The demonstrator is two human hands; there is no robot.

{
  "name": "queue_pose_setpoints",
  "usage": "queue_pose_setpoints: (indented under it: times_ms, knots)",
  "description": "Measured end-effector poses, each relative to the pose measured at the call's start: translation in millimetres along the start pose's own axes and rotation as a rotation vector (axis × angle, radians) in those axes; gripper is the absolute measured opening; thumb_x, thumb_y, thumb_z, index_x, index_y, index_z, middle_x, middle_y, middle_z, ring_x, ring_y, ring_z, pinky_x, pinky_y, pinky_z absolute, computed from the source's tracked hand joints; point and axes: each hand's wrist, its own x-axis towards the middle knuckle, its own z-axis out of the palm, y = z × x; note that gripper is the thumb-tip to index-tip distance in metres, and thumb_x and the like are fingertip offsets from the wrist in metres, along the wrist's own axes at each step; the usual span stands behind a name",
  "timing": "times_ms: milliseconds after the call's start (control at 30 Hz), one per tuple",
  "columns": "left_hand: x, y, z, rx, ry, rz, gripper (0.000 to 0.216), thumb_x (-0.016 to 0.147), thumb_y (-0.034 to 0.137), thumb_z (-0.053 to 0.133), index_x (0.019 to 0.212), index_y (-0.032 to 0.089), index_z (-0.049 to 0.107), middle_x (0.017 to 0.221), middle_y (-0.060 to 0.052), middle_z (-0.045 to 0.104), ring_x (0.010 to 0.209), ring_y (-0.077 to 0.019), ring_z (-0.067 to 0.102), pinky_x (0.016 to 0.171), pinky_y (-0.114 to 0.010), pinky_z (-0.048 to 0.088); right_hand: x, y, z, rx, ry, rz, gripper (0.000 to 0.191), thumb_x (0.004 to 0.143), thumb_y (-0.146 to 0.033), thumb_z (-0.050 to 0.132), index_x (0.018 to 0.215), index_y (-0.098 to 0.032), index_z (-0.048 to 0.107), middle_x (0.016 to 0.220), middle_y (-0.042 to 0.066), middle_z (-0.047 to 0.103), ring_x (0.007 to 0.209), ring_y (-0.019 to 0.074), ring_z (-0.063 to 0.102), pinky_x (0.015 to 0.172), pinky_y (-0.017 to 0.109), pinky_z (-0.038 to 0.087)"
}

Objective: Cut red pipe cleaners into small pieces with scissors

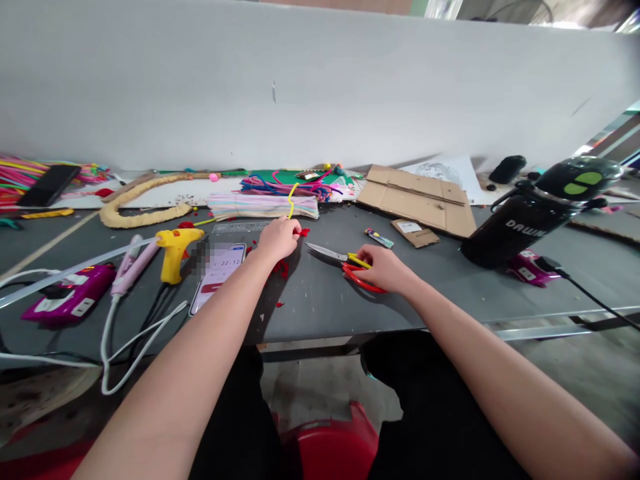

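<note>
My left hand [280, 239] is closed in a pinch over the table, with a bent yellow pipe cleaner [291, 197] rising from the fingers. A small red piece [305, 233] shows at its fingertips; whether it is held or lies behind, I cannot tell. My right hand [383, 267] grips a pair of scissors [327, 253] by red and yellow handles, its blades pointing left toward my left hand. Red scraps [283, 268] lie on the table below my left hand. A bundle of pale pipe cleaners [263, 205] lies just beyond it.
Left of my arm are a phone [217, 277], a yellow glue gun [175, 250], a pink-handled tool [134, 267] with a white cord and a purple power strip [73, 297]. Cardboard [417, 199] lies at the back right. A black bottle [530, 217] stands at the right.
</note>
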Motion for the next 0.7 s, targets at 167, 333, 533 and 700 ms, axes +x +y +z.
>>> queue_pose_setpoints:
  times_ms: [167,333,533,700]
  knots:
    - [3,-2,3,-0.035,0.032,-0.029,0.011,0.083,0.023,0.056,0.086,0.022,0.067,0.103,-0.009,0.067,0.1,-0.025,0.061,0.083,-0.035,0.046,0,0,-1,0.007,0.002,-0.008,0.038,0.07,-0.053,0.069,0.089,-0.021,0.063,0.083,0.002,0.065,0.069,0.0149,0.053,0.06,0.026,0.037]
    - [-9,-8,-12,-0.203,0.053,-0.132,0.011,0.085,0.024,0.055,0.089,0.022,0.065,0.096,-0.007,0.071,0.087,-0.0222,0.064,0.076,-0.032,0.047,-1,3,1,0.014,0.014,-0.01,0.039,0.069,-0.055,0.069,0.088,-0.021,0.064,0.082,0.002,0.066,0.07,0.0153,0.054,0.06,0.026,0.037]
    - [-26,-11,-31,-0.348,0.053,-0.148,0.018,0.081,0.016,0.057,0.093,0.02,0.069,0.092,-0.006,0.074,0.082,-0.0187,0.068,0.081,-0.03,0.05,1,5,4,0.006,0.018,0.001,0.043,0.07,-0.059,0.068,0.091,-0.021,0.065,0.088,0.004,0.068,0.074,0.0172,0.056,0.063,0.027,0.04]
    - [-35,-11,-31,-0.37,0.032,-0.209,0.024,0.076,0.012,0.061,0.097,0.018,0.072,0.096,-0.007,0.075,0.084,-0.0189,0.069,0.08,-0.028,0.052,1,3,3,-0.014,0.006,0.007,0.041,0.07,-0.055,0.069,0.093,-0.021,0.065,0.091,0.005,0.068,0.077,0.0182,0.057,0.065,0.028,0.041]
